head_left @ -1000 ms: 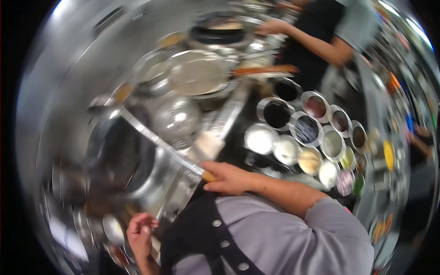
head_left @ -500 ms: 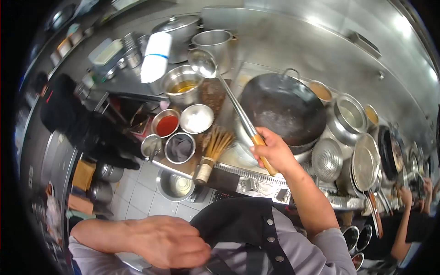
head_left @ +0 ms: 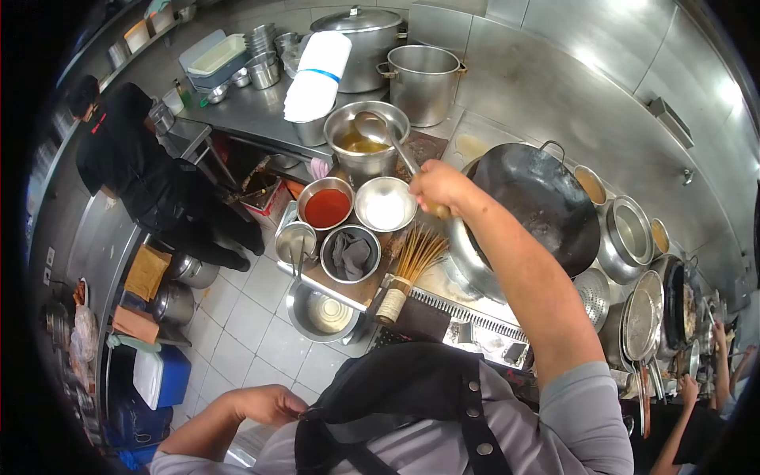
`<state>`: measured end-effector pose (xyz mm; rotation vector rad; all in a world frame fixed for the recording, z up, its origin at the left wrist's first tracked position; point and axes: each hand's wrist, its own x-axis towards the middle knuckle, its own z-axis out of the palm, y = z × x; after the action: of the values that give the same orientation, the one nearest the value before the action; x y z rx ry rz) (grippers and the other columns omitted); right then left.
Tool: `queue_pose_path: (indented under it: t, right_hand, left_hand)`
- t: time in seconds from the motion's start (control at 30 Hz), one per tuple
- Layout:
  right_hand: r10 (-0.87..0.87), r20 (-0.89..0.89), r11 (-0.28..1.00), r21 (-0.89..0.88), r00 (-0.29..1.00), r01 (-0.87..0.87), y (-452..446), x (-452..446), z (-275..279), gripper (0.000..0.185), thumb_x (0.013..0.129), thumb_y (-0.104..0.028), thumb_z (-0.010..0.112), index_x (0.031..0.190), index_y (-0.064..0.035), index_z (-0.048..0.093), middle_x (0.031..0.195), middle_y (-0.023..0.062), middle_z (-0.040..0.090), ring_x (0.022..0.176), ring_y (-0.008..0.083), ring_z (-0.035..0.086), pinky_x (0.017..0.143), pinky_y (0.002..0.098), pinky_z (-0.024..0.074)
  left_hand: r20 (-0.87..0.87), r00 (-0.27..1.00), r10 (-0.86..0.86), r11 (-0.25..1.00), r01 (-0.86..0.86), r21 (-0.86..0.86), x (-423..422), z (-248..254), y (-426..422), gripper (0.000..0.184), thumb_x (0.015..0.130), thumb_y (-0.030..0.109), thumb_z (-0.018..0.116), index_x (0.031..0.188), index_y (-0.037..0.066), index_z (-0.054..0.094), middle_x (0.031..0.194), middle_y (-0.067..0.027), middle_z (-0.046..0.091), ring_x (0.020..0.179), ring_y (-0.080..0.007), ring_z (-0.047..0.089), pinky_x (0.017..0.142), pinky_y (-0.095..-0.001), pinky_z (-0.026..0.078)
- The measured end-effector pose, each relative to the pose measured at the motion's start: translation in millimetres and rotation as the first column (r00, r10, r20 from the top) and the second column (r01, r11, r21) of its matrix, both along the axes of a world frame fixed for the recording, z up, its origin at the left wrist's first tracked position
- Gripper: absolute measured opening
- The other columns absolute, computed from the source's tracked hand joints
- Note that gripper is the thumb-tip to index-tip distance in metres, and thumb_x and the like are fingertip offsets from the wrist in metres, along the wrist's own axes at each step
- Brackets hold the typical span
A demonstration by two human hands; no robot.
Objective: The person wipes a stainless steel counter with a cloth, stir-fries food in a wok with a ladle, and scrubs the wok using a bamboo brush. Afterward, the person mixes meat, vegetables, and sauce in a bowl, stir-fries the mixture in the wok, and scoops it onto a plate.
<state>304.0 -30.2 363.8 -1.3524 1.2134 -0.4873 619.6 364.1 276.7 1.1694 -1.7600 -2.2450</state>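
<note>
My right hand [head_left: 438, 187] is wrapped around the wooden handle of a long metal ladle [head_left: 405, 157]. The ladle's bowl hangs at the mouth of a steel pot [head_left: 366, 161] of yellow oil; whether it touches the oil I cannot tell. Just below that hand, a shiny metal bowl [head_left: 385, 204] sits beside a bowl of red liquid [head_left: 325, 207]. A large dark wok [head_left: 538, 210] stands right of my hand, partly behind my forearm. My left hand [head_left: 273, 404] is held low by the black apron [head_left: 380, 388], fingers curled in; anything inside them is hidden.
A bamboo brush [head_left: 408, 273] lies at the counter's front, near a bowl with dark cloth [head_left: 349, 253]. Strainers [head_left: 641, 317] and pots crowd the right. A co-worker in black [head_left: 146, 166] stands at the left; other people's arms [head_left: 685, 412] show at far right.
My right hand has carried the ladle forward and left, from beside the wok to the oil pot. My left hand has dropped back toward my left side. The view has shifted.
</note>
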Motion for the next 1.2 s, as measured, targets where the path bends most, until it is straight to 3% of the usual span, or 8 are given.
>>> queue_pose_path:
  t: [0.17, 0.37, 0.57, 0.7, 0.77, 0.87, 0.97, 1.2]
  right_hand:
    - [-0.187, 0.320, 0.951, 0.295, 0.929, 0.090, -3, 7, -9, 0.012, 0.090, -0.010, 0.064, 0.090, -0.0056, 0.052, 0.071, 0.0083, 0.057, 0.052, 0.0153, 0.055, 0.041, 0.0285, 0.0390]
    - [-0.407, 0.856, 0.834, 0.491, 0.320, -0.253, 31, -56, -55, 0.012, 0.094, -0.019, 0.060, 0.094, -0.0095, 0.052, 0.074, 0.0059, 0.057, 0.057, 0.0123, 0.050, 0.046, 0.0258, 0.0401]
    - [-0.399, 0.917, 0.880, 0.388, 0.018, -0.276, 124, -150, -49, 0.043, 0.098, -0.020, 0.055, 0.135, 0.0011, 0.051, 0.079, 0.0057, 0.052, 0.058, 0.0127, 0.050, 0.048, 0.0277, 0.0422]
    - [-0.442, 0.813, 0.890, 0.343, 0.381, 0.300, 182, -204, -21, 0.029, 0.094, -0.013, 0.059, 0.121, -0.0062, 0.052, 0.075, 0.0074, 0.054, 0.050, 0.0137, 0.048, 0.042, 0.0264, 0.0386]
    - [-0.551, 0.437, 0.818, 0.117, 0.711, 0.563, 199, -204, 10, 0.026, 0.092, -0.008, 0.060, 0.115, -0.0072, 0.050, 0.074, 0.0078, 0.056, 0.049, 0.0133, 0.049, 0.040, 0.0256, 0.0377]
    - [-0.569, 0.595, 0.777, 0.161, 0.568, 0.609, 212, -224, -11, 0.033, 0.091, -0.007, 0.061, 0.121, -0.0081, 0.048, 0.073, 0.0064, 0.056, 0.050, 0.0133, 0.052, 0.040, 0.0254, 0.0386]
    - [-0.671, 0.438, 0.643, -0.055, 0.598, 0.763, 229, -220, -47, 0.041, 0.090, -0.003, 0.061, 0.128, -0.0088, 0.046, 0.071, 0.0035, 0.055, 0.051, 0.0118, 0.052, 0.041, 0.0263, 0.0403]
    - [-0.733, 0.546, 0.595, 0.226, 0.405, 0.772, 306, -262, -43, 0.046, 0.089, -0.002, 0.060, 0.132, -0.0087, 0.046, 0.070, 0.0050, 0.055, 0.047, 0.0136, 0.051, 0.041, 0.0281, 0.0410]
  left_hand:
    - [-0.393, 0.747, 0.536, 0.739, -0.190, 0.646, 34, -76, -20, 0.046, 0.087, 0.027, 0.075, 0.114, -0.008, 0.061, 0.092, -0.0124, 0.068, 0.083, -0.0170, 0.064, 0.077, -0.0264, 0.048]
    - [0.307, 0.422, 0.853, 0.373, -0.904, 0.207, 23, -212, -47, 0.034, 0.089, 0.033, 0.073, 0.097, 0.003, 0.060, 0.074, -0.0109, 0.063, 0.058, -0.0191, 0.061, 0.052, -0.0321, 0.053]
    - [0.255, 0.683, 0.685, 0.710, -0.704, -0.023, 10, -223, -73, 0.026, 0.091, 0.025, 0.073, 0.098, 0.004, 0.060, 0.079, -0.0083, 0.064, 0.061, -0.0171, 0.062, 0.055, -0.0313, 0.053]
    - [-0.082, 0.664, 0.743, 0.667, -0.745, 0.012, -19, -155, -124, 0.024, 0.091, 0.021, 0.073, 0.103, 0.004, 0.062, 0.083, -0.0072, 0.065, 0.069, -0.0147, 0.062, 0.062, -0.0289, 0.052]
    - [-0.372, 0.715, 0.592, 0.781, -0.624, 0.043, -52, -55, -154, 0.026, 0.092, 0.023, 0.072, 0.105, 0.003, 0.062, 0.086, -0.0073, 0.065, 0.074, -0.0163, 0.062, 0.066, -0.0289, 0.050]
    - [-0.780, 0.594, -0.198, 0.941, -0.106, -0.320, -91, 65, -177, 0.031, 0.094, 0.025, 0.070, 0.109, -0.001, 0.064, 0.089, -0.0095, 0.063, 0.075, -0.0211, 0.059, 0.064, -0.0322, 0.048]
    - [-0.521, 0.165, -0.838, 0.540, 0.391, -0.745, -142, 151, -191, 0.049, 0.086, 0.024, 0.082, 0.122, -0.003, 0.065, 0.096, -0.0164, 0.064, 0.074, -0.0284, 0.062, 0.058, -0.0370, 0.048]
    - [-0.399, 0.212, -0.892, 0.450, 0.500, -0.740, -172, 153, -197, 0.027, 0.089, 0.009, 0.076, 0.110, -0.006, 0.069, 0.092, -0.0157, 0.064, 0.072, -0.0280, 0.060, 0.057, -0.0352, 0.046]
